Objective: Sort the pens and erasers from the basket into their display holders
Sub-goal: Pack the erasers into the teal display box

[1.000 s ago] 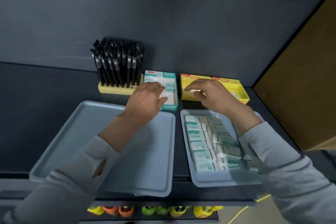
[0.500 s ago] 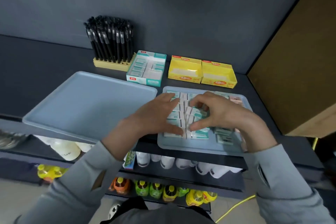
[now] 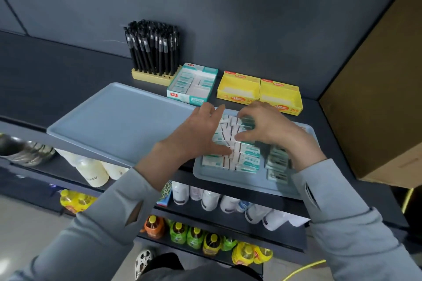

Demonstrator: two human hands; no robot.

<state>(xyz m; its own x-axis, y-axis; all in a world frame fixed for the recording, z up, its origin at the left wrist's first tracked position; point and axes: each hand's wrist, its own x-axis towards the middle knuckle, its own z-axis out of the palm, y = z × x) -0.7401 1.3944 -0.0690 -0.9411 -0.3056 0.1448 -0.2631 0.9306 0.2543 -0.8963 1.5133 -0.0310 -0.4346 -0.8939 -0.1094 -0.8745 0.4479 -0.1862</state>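
Both hands are down in the tray on the right, where the erasers lie packed in rows. The left hand lies flat, straight fingers pressed against the side of the block, while the right hand curls fingers and thumb round a short run of them. They look light, firm and a touch slick in their paper sleeves, so squeezing a run from both ends should lift it whole towards the teal box just behind.

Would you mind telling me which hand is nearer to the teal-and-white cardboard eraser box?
Left. The left hand lies just in front of the teal-and-white eraser box; the right hand sits farther right, before the yellow cardboard boxes.
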